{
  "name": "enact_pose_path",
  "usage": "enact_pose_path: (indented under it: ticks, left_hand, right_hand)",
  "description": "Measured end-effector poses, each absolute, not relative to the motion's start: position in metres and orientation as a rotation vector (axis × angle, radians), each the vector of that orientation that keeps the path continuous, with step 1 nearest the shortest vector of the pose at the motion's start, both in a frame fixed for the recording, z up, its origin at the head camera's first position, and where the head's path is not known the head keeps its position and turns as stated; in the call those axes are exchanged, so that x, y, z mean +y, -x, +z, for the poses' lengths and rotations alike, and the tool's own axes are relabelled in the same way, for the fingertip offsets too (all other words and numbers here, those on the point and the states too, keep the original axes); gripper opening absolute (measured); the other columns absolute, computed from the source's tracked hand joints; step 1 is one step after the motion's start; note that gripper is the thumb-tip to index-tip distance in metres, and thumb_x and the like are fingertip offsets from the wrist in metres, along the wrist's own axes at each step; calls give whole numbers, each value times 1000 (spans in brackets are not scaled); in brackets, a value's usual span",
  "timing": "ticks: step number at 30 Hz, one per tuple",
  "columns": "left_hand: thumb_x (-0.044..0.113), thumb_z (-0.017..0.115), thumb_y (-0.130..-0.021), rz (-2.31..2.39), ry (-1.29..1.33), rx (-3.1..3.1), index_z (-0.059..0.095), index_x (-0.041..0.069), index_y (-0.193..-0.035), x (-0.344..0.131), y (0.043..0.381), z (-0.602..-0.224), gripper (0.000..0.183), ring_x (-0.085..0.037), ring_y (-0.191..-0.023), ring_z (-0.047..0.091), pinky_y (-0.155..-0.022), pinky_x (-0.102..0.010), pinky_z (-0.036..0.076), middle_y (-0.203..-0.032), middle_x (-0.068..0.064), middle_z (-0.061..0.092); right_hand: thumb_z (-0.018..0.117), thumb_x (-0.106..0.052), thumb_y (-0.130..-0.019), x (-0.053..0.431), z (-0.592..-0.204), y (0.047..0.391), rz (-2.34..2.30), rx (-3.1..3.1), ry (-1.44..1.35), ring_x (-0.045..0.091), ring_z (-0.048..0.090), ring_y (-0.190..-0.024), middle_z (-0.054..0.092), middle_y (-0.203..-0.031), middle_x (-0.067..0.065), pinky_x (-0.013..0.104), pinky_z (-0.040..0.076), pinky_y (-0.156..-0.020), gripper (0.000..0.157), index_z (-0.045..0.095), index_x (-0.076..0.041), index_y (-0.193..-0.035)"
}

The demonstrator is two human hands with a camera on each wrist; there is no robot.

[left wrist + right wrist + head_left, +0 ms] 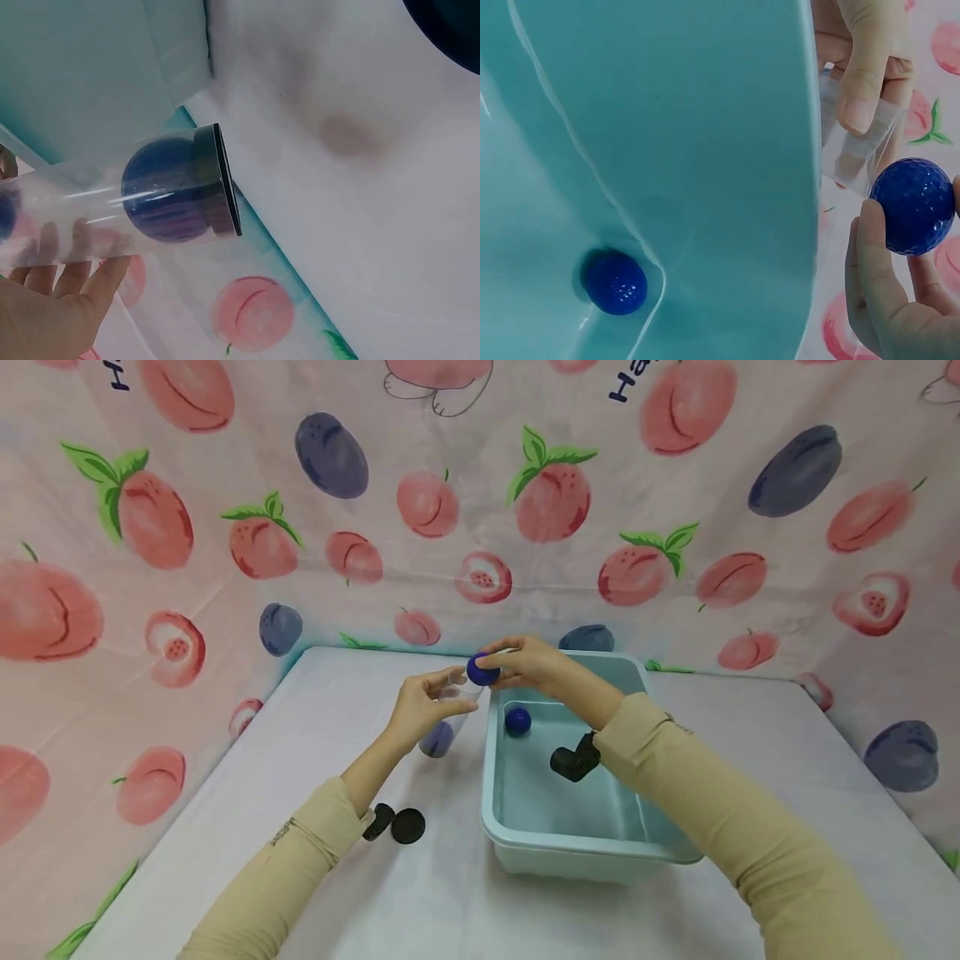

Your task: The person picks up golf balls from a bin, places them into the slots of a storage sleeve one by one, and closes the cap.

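My left hand (417, 708) grips a clear plastic tube (88, 196), held tilted over the table just left of the basin. Inside its lower end sits a blue ball (161, 189), against a black end cap (219, 180). Between the fingertips of my right hand (534, 663) is a dimpled blue golf ball (913, 206), pinched right at the tube's open upper mouth. Another blue golf ball (616, 283) lies on the floor of the light blue basin (491, 777), near its left wall.
Black curved pieces (572, 765) lie in the basin, partly behind my right sleeve. On the white table, by my left sleeve, are a round black cap (408, 826) and another black piece (381, 820). A fruit-print cloth (480, 527) hangs behind the table.
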State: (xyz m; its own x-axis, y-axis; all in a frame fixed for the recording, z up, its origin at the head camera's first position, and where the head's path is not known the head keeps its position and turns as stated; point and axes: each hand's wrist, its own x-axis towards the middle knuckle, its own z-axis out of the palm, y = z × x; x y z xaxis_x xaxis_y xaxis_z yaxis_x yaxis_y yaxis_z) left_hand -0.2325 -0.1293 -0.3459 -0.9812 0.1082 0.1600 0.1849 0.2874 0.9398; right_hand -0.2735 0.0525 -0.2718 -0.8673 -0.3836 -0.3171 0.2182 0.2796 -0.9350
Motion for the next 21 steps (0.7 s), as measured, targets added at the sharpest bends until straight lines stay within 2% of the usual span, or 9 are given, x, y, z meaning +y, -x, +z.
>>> enact_pose_path:
  ticks: [11, 15, 21]
  left_hand:
    - [15, 77, -78, -1793, 266, -2458, 57, 9, -130, -127, 238, -344, 56, -30, -114, 60, -94, -42, 50, -126, -12, 62]
    - [14, 77, -78, -1807, 255, -2439, 58, 7, -129, -126, 239, -343, 55, -30, -113, 61, -95, -41, 50, -122, -14, 64]
    - [12, 76, -78, -1846, 198, -2444, 57, 8, -130, -130, 240, -347, 55, -30, -116, 59, -99, -40, 48, -122, -15, 63]
  right_hand:
    - [58, -11, -93, 47, -267, 271, -1558, 2126, 255, 22, 60, -96, 51, -132, 21, 40, 48, -99, 40, 51, 1, -131]
    - [55, -9, -94, 52, -269, 272, -1581, 2133, 294, 18, 56, -88, 49, -126, 18, 40, 47, -100, 38, 50, 4, -130]
    - [53, -9, -95, 68, -277, 281, -1609, 2148, 278, 15, 57, -80, 51, -120, 14, 44, 45, -101, 35, 50, 6, -126]
